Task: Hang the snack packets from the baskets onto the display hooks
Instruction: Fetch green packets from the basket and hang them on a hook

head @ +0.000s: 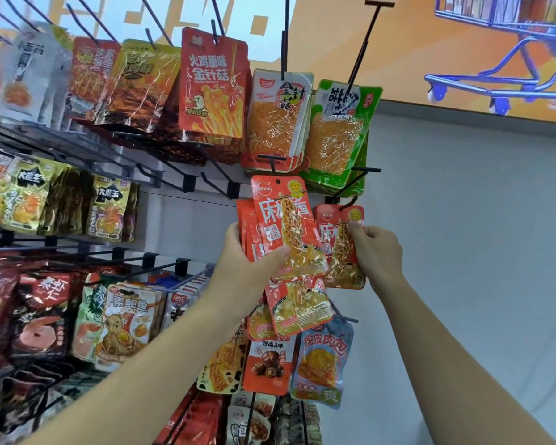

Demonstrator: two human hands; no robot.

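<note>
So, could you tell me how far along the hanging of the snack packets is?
Looks well along: most hooks already carry packets, such as the green packets. In hand: the left hand grips a bunch of orange packets while the right hand pinches a single orange packet at a hook; whether threaded I cannot tell. Left: that bunch; the baskets are out of view.

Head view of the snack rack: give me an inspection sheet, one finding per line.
Surface: wire rack with black hooks, most loaded with packets.
Job's things: orange packet stack; single orange packet with its top at a hook tip; baskets not in view.
Clutter: nothing seen.
Hands: left hand grips the stack; right hand pinches the single packet.
Cables: nothing seen.
Surroundings: grey wall, shopping-trolley mural.
</note>
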